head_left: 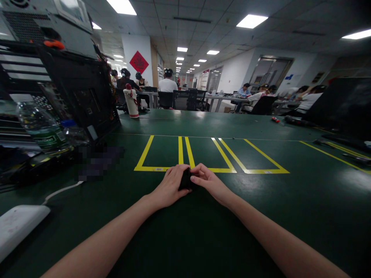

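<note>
A small black object (185, 180), too dark to name, stands on the green table in front of me, just on the near side of the yellow tape lines. My left hand (171, 183) is wrapped round its left side, thumb in front and fingers over the top. At its right side is my right hand (207, 180), with thumb and forefinger bent close together against the object's edge. Whether the right fingertips pinch some part of it is hard to make out. My hands cover much of the object.
Yellow tape (185, 152) marks boxes on the green table (162, 239). Left are an open computer case (78, 92), a plastic bottle (43, 127) and a white power strip (20, 224). A white and red cylinder (131, 102) stands farther back. Several people sit at distant desks.
</note>
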Available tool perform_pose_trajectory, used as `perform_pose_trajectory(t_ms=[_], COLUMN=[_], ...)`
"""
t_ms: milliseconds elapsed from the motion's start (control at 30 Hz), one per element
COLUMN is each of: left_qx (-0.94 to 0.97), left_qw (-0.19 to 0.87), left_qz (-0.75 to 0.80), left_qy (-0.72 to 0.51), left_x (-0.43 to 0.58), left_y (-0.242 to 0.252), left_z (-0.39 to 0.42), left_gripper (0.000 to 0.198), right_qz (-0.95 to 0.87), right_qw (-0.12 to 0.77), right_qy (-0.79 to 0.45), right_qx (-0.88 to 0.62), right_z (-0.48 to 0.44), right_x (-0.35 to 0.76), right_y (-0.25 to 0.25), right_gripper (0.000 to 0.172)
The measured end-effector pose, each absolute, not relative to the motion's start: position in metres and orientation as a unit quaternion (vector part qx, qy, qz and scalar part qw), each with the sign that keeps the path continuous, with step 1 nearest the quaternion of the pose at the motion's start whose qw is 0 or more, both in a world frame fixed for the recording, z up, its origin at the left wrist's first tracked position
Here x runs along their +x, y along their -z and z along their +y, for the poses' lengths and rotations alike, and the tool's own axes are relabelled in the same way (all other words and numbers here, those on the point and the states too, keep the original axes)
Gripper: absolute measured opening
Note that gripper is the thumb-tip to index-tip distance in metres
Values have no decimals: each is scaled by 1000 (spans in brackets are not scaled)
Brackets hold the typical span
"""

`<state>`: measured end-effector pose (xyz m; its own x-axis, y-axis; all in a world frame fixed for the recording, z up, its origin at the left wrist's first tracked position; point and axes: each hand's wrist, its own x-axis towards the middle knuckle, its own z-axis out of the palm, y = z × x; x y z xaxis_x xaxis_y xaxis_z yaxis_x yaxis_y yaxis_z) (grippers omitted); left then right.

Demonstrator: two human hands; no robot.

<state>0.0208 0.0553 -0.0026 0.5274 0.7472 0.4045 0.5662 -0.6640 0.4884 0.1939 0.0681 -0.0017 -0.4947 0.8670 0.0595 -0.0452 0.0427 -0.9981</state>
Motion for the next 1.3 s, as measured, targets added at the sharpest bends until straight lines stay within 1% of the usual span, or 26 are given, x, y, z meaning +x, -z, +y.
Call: perform_pose_trajectory(t_ms=[200,267,400,567,767,833,933,967,1067,1133,1300], left_qx=[862,861,862,861,860,859,859,859,861,861,861], left_qw=[146,142,143,142,153,152,150,150,148,146,142], left_qz=[380,382,378,379,387,387,384,383,381,380,379], left_qy=[-302,-304,-305,-308,-297,-298,-303,-304,-304,-304,-309], left_x=[21,21,21,22,21,21,21,20,20,21,23], left_y=[4,5,7,7,5,5,5,6,6,6,7], left_z=[56,56,57,58,56,56,56,57,57,57,57], left_gripper=[57,57,55,58,58,57,56,56,57,58,59], right_qz=[-619,-620,-619,-618,-621,-621,-619,-617,-614,-614,-619], right_qw=[367,368,369,387,364,362,362,363,376,386,375], right_qy=[-592,-600,-624,-600,-590,-599,-621,-625,-613,-600,-593], right_qx=[-363,-347,-302,-330,-365,-352,-317,-312,-327,-337,-354], right_z=[70,71,71,69,70,71,71,70,69,69,72], right_x=[193,194,195,194,195,195,196,196,194,194,194], right_y=[5,5,5,5,4,4,3,3,3,5,7], right_gripper=[26,25,33,18,25,25,31,31,22,19,27])
